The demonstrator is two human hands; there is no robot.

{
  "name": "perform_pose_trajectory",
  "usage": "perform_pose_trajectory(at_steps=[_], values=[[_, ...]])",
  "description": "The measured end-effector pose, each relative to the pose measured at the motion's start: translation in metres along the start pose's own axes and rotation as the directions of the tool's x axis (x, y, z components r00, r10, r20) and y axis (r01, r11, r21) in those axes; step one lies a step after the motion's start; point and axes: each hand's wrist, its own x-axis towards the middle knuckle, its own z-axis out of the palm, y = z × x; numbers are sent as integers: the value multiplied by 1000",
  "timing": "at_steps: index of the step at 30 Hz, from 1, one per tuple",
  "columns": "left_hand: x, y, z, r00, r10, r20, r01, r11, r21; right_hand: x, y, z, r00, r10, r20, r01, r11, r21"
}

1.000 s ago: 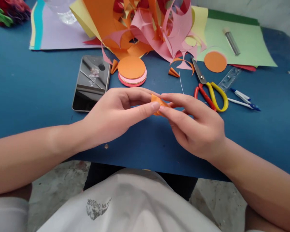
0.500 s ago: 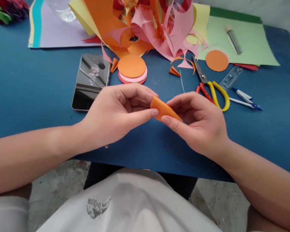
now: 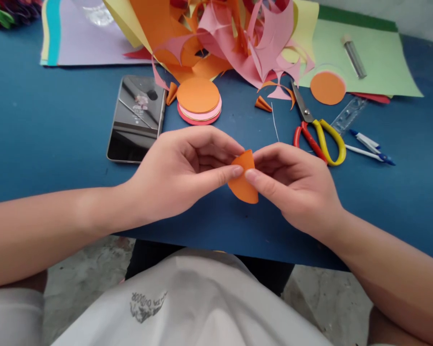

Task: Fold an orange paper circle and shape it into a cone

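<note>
Paper (image 3: 246,188), smooth, orange and apparently doubled into roughly a half-round, is pinched between thumb and fingers of both the left hand (image 3: 182,170) and the right hand (image 3: 298,187), just in from the front edge of the blue bench (image 3: 57,144). Creasing seems the step in hand, and the next move would call for matched rims and even thumb pressure. Farther toward the back edge lie thin discs (image 3: 197,95) in a stack, a small folded-looking orange cone (image 3: 263,104) and scissors (image 3: 306,115) with glossy red and yellow handles.
</note>
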Motion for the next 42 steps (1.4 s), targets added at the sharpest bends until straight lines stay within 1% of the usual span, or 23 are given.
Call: perform_pose_trajectory(at_steps=[3, 6, 9, 11, 14, 17, 20, 23, 28, 30, 32, 34, 36, 39, 42], values=[[-1, 2, 1, 998, 6, 64, -10, 998, 60, 2, -2, -2, 1000, -12, -19, 11, 997, -72], [-2, 4, 1, 996, 13, 93, -21, 996, 86, 4, -2, -3, 1000, 12, -22, -13, 998, -56], [-3, 6, 2, 997, 2, 80, -10, 996, 92, 6, 0, -3, 1000, 24, -9, -24, 1000, 16], [-4, 6, 1, 998, -17, 65, 10, 993, 115, 7, 0, -3, 999, 30, -12, -29, 999, 33], [-4, 6, 1, 998, -40, 43, 33, 987, 156, 7, -1, -3, 999, 45, -24, -44, 999, 24], [-4, 7, 1, 999, -39, 33, 32, 984, 177, 7, -3, -3, 999, 47, -19, -47, 999, -5], [-5, 8, 2, 999, -26, 33, 20, 984, 174, 7, -3, -3, 998, 63, -14, -63, 998, -21], [-5, 8, 2, 999, -9, 44, 1, 984, 176, 7, -3, -3, 998, 57, -17, -57, 998, 4], [-5, 7, 0, 998, 37, 53, -49, 969, 242, 6, -4, -5, 999, 47, -4, -47, 999, 6], [-5, 7, 0, 998, 33, 55, -46, 968, 246, 6, -3, -6, 998, 57, -11, -57, 998, -2], [-6, 8, 0, 998, 21, 52, -33, 969, 244, 6, -1, -7, 999, 41, -27, -41, 999, 7], [-6, 10, 1, 999, 15, 34, -23, 968, 249, 7, 1, -8, 999, 17, -35, -16, 999, 32], [-6, 10, 2, 1000, 3, 9, -6, 965, 261, 8, 3, -9, 1000, 19, -21, -18, 999, 45], [-6, 10, 3, 1000, -8, -9, 10, 962, 272, 8, 2, -9, 999, 34, 9, -34, 999, 12], [-6, 9, 2, 1000, 10, 7, -11, 966, 259, 8, 1, -8, 1000, 2, 10, -2, 999, -37]])
